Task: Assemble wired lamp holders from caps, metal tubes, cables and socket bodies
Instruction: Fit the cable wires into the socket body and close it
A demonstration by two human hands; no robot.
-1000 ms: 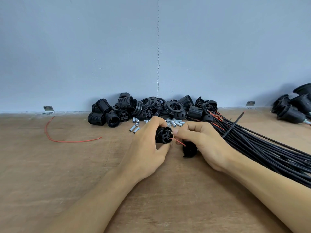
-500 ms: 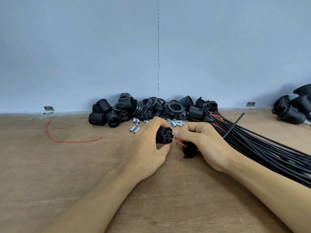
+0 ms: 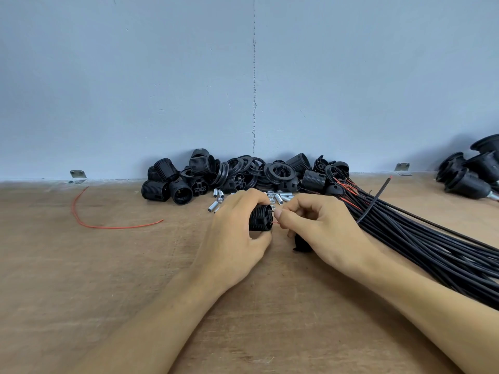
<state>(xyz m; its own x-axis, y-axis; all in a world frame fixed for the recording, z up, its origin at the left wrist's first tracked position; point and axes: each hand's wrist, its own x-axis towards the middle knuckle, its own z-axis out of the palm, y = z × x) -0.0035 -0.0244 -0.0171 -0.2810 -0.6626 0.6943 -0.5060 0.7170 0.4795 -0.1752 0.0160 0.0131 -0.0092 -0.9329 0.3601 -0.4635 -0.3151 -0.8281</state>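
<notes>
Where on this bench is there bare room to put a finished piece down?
Bare wood lies left of the left hand gripping the socket body, nearer than the loose red wire, and between the forearms. Crowded: parts pile and metal tubes along the wall, cable bundle on the right.

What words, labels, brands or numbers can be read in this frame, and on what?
None can be read. The socket body in the left hand shows ribs and slots but no legible marking; the red wire pinched by the right hand, the piled black parts, metal tubes, cables and wall show no text.
</notes>
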